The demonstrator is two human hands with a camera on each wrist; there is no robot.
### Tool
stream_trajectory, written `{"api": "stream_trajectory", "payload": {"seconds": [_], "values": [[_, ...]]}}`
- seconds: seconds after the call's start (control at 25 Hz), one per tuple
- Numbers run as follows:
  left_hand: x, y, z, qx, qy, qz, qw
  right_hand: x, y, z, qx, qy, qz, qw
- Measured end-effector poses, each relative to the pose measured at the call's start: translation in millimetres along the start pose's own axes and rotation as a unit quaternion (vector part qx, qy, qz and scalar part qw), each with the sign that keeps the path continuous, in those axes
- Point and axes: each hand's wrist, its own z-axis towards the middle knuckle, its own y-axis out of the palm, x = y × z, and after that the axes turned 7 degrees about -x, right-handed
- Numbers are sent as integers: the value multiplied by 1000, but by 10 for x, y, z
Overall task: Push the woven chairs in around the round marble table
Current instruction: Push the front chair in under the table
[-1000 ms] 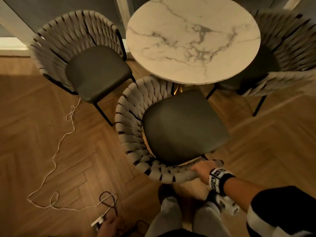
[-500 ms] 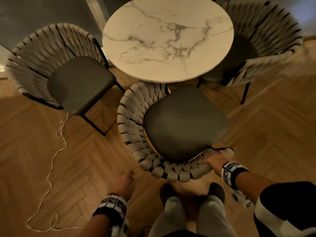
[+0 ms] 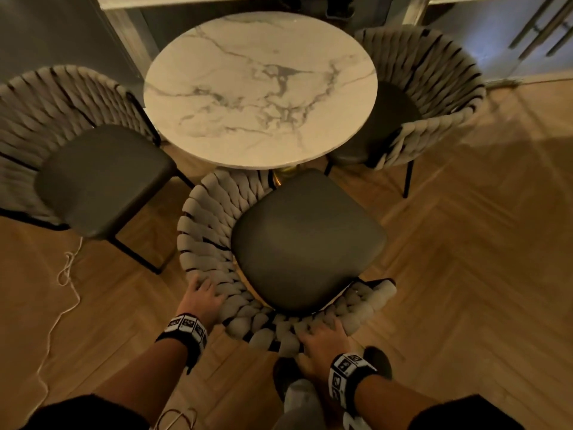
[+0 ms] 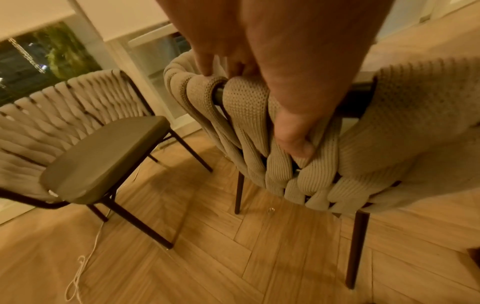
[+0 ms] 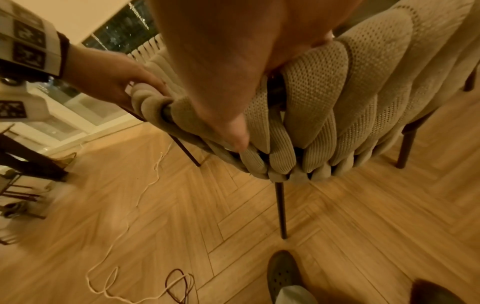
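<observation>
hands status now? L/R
Left hand: grips the near chair's woven backrest.
Right hand: grips the same backrest, nearer its middle.

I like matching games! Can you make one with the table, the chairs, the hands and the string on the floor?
Things:
1. table
2. near chair
3. right chair
4. string

Descriptions:
A. lying loose on the wooden floor
B. white marble, round
C. left hand and right hand grip its woven back
D. seat partly tucked under the tabletop, nobody touching it

Pairs: 1-B, 2-C, 3-D, 4-A
</observation>
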Motion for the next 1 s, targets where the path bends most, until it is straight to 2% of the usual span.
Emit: {"api": "stream_trajectory", "payload": {"seconds": [0.08, 0.2, 0.36, 0.52, 0.64, 0.84, 1.0], "values": [[15, 18, -86, 15, 16, 13, 1000, -2, -28, -57, 24, -2, -29, 999], [173, 2, -306, 8, 51, 25, 998, 147, 15, -238, 10, -28, -49, 998], [592, 150, -685, -6, 79, -52, 996, 460, 34, -627, 1, -88, -106, 990], [983, 283, -955, -73, 80, -132, 985, 702, -32, -901, -4, -100, -155, 983], [1184, 258, -1053, -99, 66, -177, 977, 914, -7, -762, -45, -94, -204, 973], [1398, 34, -939, -114, 41, -224, 967, 1228, -299, -367, -2, -107, -199, 974], [1542, -202, -662, -80, 22, -250, 965, 1516, -576, -94, 16, -70, -191, 979]]}}
